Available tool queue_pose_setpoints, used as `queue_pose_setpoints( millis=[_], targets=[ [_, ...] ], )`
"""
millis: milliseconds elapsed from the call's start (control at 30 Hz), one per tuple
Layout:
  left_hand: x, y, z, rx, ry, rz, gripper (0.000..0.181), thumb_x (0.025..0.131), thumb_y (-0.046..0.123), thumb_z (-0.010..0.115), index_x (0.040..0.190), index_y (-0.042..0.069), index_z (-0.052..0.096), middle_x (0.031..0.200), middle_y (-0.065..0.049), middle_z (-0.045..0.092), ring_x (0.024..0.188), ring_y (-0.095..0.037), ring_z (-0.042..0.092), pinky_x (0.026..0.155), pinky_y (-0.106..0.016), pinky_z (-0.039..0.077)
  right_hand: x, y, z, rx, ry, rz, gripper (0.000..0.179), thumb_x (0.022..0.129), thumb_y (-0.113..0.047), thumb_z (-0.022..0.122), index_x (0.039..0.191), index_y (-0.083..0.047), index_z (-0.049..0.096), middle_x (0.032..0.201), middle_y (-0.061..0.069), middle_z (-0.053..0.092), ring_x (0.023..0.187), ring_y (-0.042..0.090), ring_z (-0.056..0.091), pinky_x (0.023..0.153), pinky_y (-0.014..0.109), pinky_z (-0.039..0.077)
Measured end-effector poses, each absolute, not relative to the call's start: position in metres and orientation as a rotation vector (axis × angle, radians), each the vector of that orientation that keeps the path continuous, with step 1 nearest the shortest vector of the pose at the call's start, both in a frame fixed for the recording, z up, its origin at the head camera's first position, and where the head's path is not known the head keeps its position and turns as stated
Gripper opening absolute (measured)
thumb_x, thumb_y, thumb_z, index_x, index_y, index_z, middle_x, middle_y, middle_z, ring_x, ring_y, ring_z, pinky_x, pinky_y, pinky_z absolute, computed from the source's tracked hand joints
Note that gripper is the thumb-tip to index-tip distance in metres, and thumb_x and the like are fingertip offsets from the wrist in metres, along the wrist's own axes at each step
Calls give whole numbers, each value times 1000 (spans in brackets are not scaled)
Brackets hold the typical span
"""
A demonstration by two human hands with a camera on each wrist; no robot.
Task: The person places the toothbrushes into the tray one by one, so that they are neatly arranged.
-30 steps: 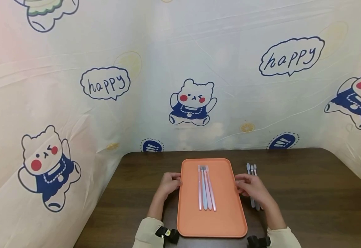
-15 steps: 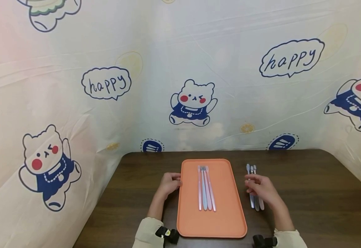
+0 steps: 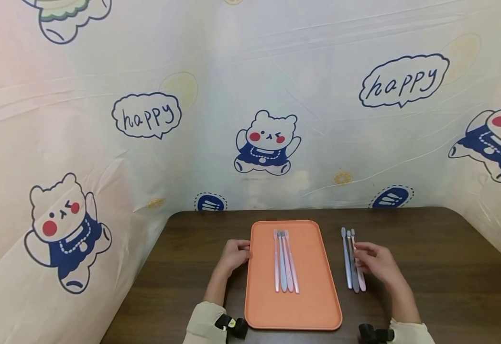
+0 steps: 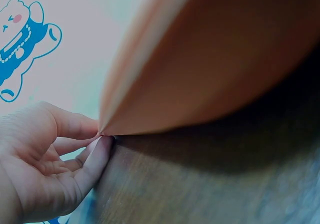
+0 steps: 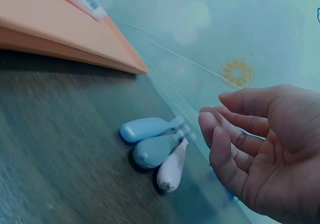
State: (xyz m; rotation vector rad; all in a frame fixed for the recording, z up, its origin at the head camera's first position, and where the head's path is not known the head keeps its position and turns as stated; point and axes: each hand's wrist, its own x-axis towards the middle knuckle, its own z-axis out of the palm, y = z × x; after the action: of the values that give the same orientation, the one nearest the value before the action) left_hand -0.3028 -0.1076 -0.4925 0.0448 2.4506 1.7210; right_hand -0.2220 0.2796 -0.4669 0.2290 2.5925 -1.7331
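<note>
An orange tray lies on the table with several pink and blue toothbrushes side by side on it. My left hand is at the tray's left edge; in the left wrist view its thumb and index finger pinch the rim. Three more toothbrushes, a blue one, a dark grey one and a pink one, lie on the table right of the tray. My right hand hovers over their right side, fingers loosely bent and holding nothing. It partly covers the pink toothbrush in the head view.
The dark wooden table extends to both sides of the tray. A pale curtain printed with cartoon bears and "happy" bubbles hangs around its back and sides. A black camera is strapped at each wrist.
My right hand has left the tray's right edge and moved right, over the three loose toothbrushes and to their right side. The left hand and tray have stayed in place.
</note>
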Motion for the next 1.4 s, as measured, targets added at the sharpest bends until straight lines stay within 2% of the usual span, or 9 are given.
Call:
queue_pose_setpoints(
  millis=[267, 600, 1000, 1400],
  targets=[
    [-303, -108, -494, 56, 2451, 1728, 42, 84, -6, 64, 126, -11, 65, 104, -20, 66, 79, -14, 62, 73, -32, 59, -221, 287, -468, 310, 2618, -1682, 46, 102, -14, 55, 138, 15, 50, 96, 10, 73, 75, 8, 64, 67, 23, 56],
    [-305, -107, -493, 61, 2472, 1720, 42, 84, -6, 64, 125, -11, 65, 103, -20, 66, 79, -14, 63, 72, -32, 59, -222, 291, -471, 392, 2704, -1585, 43, 96, -10, 60, 130, 17, 56, 100, 21, 74, 74, 8, 66, 63, 22, 56],
    [-304, -107, -493, 45, 2467, 1712, 42, 84, -4, 65, 126, -10, 66, 105, -20, 67, 82, -14, 63, 77, -34, 61, -220, 292, -475, 460, 2713, -1392, 49, 89, -13, 74, 126, 14, 59, 95, 18, 72, 75, 13, 63, 66, 25, 54],
    [-303, -107, -493, 36, 2459, 1715, 43, 84, -4, 64, 127, -11, 64, 106, -20, 66, 83, -15, 63, 79, -36, 61, -223, 289, -478, 487, 2789, -1309, 41, 88, -15, 73, 117, 13, 65, 88, 15, 72, 72, 13, 62, 61, 26, 50]
  ],
)
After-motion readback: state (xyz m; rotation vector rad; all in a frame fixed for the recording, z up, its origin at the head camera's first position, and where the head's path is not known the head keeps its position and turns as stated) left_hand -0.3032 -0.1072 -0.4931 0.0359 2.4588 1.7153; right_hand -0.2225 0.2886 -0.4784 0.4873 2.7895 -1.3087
